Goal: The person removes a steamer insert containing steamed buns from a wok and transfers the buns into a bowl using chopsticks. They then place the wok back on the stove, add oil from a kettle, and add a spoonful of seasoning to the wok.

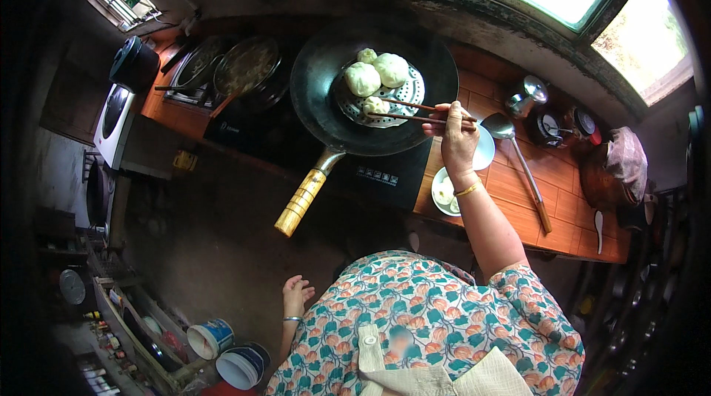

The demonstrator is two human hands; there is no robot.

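Observation:
My right hand (456, 132) holds a pair of wooden chopsticks (425, 105), whose tips are at a small pale bun (375, 107) on a perforated metal steaming rack (412, 93). Two large buns (391, 70) and another small one (367, 55) sit together on the rack, inside a dark wok (314, 85) with a wooden handle (300, 203). The wok stands on a black glass cooktop (383, 182). My left hand (296, 291) hangs low at my side with its fingers apart, holding nothing. Below my right hand, a white bowl (446, 211) holds pale pieces, next to an empty-looking bowl (484, 149).
On the tiled counter to the right lie a metal spatula (525, 165) and a white spoon (598, 231), with jars and a cloth-topped pot (608, 174) behind. Pan lids (246, 65) and a dark pot (135, 64) stand left. Two buckets (211, 339) are on the floor.

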